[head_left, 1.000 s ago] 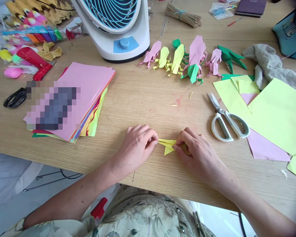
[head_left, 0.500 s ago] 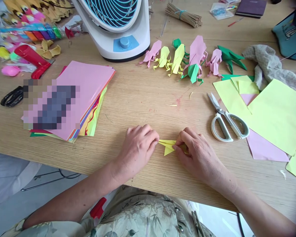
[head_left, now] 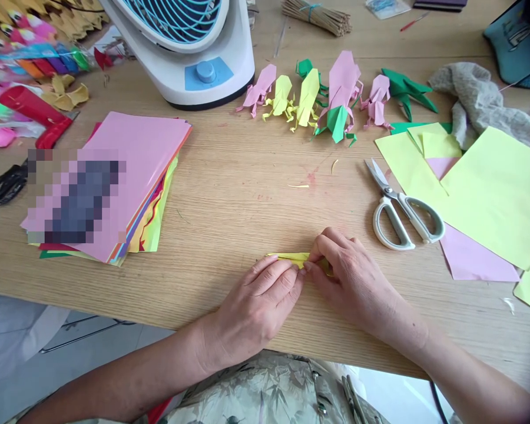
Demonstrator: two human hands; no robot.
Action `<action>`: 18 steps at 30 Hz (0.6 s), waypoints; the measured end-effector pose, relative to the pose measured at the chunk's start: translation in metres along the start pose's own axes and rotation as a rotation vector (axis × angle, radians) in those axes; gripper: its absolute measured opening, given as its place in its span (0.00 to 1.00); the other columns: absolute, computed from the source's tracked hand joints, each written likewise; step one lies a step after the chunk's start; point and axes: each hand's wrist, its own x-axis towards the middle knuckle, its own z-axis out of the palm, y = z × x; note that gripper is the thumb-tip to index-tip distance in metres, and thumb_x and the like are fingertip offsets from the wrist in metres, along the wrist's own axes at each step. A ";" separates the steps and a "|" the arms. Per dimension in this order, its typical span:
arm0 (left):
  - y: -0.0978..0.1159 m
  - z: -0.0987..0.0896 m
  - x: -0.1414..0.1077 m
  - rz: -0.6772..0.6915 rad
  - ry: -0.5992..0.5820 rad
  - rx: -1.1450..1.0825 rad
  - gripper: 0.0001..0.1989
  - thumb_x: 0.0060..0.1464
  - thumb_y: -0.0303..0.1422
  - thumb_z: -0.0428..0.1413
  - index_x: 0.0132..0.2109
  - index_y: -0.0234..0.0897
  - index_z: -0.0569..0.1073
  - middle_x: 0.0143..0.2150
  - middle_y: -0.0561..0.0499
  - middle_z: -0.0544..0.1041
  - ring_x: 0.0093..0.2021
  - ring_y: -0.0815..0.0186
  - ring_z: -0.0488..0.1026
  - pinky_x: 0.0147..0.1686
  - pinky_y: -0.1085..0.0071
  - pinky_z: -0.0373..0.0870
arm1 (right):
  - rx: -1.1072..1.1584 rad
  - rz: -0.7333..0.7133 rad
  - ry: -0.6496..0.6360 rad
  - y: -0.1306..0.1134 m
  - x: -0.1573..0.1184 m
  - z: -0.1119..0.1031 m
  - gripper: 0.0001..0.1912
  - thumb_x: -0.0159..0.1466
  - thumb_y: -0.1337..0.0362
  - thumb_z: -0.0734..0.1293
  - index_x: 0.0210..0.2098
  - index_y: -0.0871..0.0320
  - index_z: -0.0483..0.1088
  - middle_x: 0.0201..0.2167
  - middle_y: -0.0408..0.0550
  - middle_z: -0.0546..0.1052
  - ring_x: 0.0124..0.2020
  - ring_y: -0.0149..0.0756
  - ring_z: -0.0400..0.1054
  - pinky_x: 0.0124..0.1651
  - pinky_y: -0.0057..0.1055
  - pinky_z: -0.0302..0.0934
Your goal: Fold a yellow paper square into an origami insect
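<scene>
A small folded piece of yellow paper [head_left: 294,257] lies on the wooden table near its front edge, partly covered by both hands. My right hand [head_left: 351,280] pinches its right end between thumb and forefinger. My left hand [head_left: 260,306] rests palm down against the lower side of the paper, its fingers stretched out side by side and their tips on the paper. The paper's narrow upper strip shows above the left fingertips.
White-handled scissors [head_left: 405,207] lie right of my hands, beside yellow and pink sheets [head_left: 497,194]. A coloured paper stack [head_left: 136,153] is at left. Behind stand a fan [head_left: 207,70] and a row of folded paper figures [head_left: 309,97]; a grey cloth [head_left: 477,97] lies at right.
My left hand has let go of the paper's left tip and come down flat over its lower part, fingers now straightened. The right hand keeps its pinch. The camera view has shifted slightly.
</scene>
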 end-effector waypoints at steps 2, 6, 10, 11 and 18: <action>0.000 -0.001 0.001 0.012 -0.023 -0.007 0.18 0.66 0.25 0.44 0.57 0.23 0.71 0.52 0.41 0.77 0.57 0.58 0.70 0.61 0.61 0.67 | 0.029 -0.010 -0.024 0.001 0.001 -0.003 0.07 0.64 0.73 0.62 0.30 0.57 0.62 0.32 0.43 0.68 0.34 0.35 0.62 0.39 0.34 0.53; -0.002 -0.002 0.001 0.014 -0.044 -0.010 0.19 0.67 0.25 0.42 0.57 0.24 0.71 0.55 0.41 0.75 0.58 0.59 0.70 0.60 0.63 0.68 | 0.091 -0.004 -0.087 0.005 0.002 -0.010 0.08 0.62 0.76 0.62 0.31 0.57 0.64 0.32 0.43 0.68 0.33 0.33 0.63 0.37 0.31 0.55; -0.004 -0.003 0.001 0.028 -0.068 0.009 0.20 0.68 0.25 0.40 0.57 0.25 0.71 0.57 0.42 0.74 0.58 0.59 0.69 0.59 0.64 0.68 | 0.135 0.012 -0.086 0.008 0.002 -0.013 0.09 0.61 0.77 0.62 0.31 0.57 0.64 0.33 0.44 0.67 0.32 0.30 0.63 0.34 0.29 0.56; -0.004 -0.003 0.001 0.029 -0.073 0.013 0.20 0.68 0.25 0.40 0.58 0.26 0.71 0.57 0.42 0.74 0.58 0.60 0.70 0.59 0.64 0.68 | 0.140 0.013 -0.080 0.008 0.001 -0.013 0.09 0.61 0.77 0.62 0.30 0.57 0.64 0.33 0.44 0.67 0.31 0.30 0.63 0.34 0.28 0.57; -0.003 -0.001 0.001 0.024 -0.078 0.052 0.20 0.68 0.25 0.40 0.60 0.26 0.69 0.57 0.43 0.74 0.58 0.61 0.69 0.61 0.63 0.66 | 0.198 0.022 -0.068 0.008 0.001 -0.016 0.08 0.62 0.75 0.62 0.29 0.57 0.66 0.33 0.45 0.68 0.28 0.28 0.63 0.30 0.27 0.59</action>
